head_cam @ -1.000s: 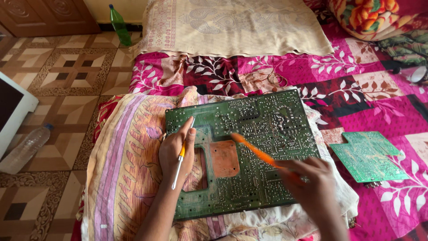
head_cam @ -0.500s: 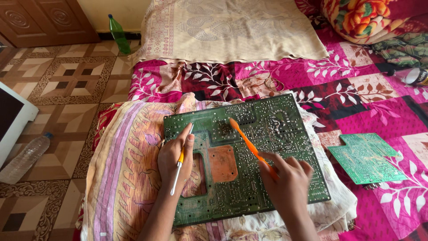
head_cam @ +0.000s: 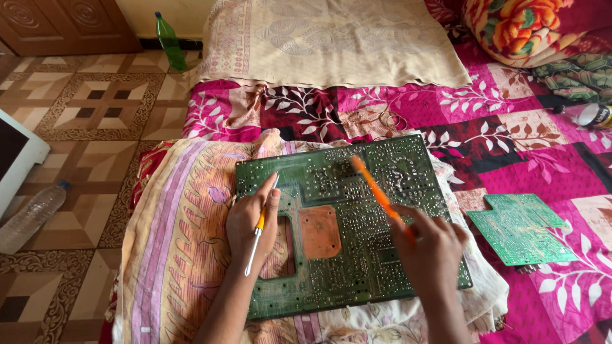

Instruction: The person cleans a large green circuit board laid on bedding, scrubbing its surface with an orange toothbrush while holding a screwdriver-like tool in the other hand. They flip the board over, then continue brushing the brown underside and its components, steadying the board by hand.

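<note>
A large green circuit board (head_cam: 357,210) lies solder side up on a striped pillow (head_cam: 178,248). My left hand (head_cam: 252,220) rests on the board's left edge and holds a thin yellow and silver tool (head_cam: 256,239) pointing down. Over the board's right part, my right hand (head_cam: 430,248) grips an orange tool (head_cam: 376,191) whose tip reaches up toward the board's upper middle. A brown rectangular patch (head_cam: 317,230) sits in the board's middle beside a cut-out.
A smaller green circuit board (head_cam: 519,226) lies on the pink floral bedspread (head_cam: 510,140) to the right. A cream cloth (head_cam: 325,41) covers the far bed. On the tiled floor stand a green bottle (head_cam: 169,41), a clear bottle (head_cam: 32,216) and a white device (head_cam: 16,156).
My right hand and the orange tool have shifted left and up across the board. The left hand has stayed on the board's left edge. The camera view moved slightly.
</note>
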